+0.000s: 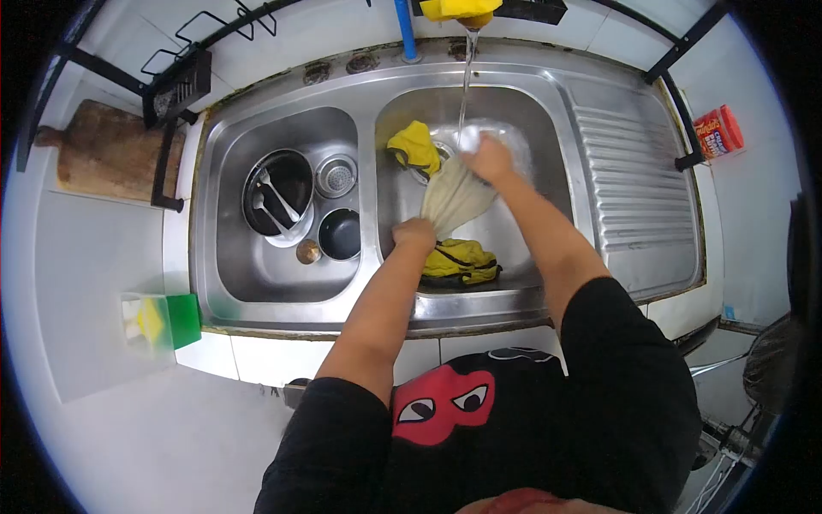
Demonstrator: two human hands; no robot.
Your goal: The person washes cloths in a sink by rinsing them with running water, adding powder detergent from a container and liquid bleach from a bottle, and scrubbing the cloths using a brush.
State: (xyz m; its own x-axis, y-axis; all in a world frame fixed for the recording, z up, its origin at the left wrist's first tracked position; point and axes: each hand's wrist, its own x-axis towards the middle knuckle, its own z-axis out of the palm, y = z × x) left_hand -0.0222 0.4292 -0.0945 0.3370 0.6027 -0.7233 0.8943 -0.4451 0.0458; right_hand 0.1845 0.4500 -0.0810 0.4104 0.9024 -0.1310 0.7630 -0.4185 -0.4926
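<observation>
A pale beige cloth (455,195) is stretched between my two hands in the right basin of the sink. My left hand (414,233) is closed round its lower left end. My right hand (490,159) grips the upper end under the running water (467,81), slightly blurred, with something white, perhaps foam, at the fingers. A crumpled yellow cloth (417,146) with dark edging lies by the drain. Another yellow and black cloth (462,259) lies bunched near the basin's front wall, just below my left hand.
The left basin (248,274) holds a dark pan (282,184) with cutlery, a small black pot (340,234) and a strainer (336,176). To the right is the ridged drainboard (638,171). A wooden cutting board (120,150) leans at the left; a black rack frame (107,68) crosses above.
</observation>
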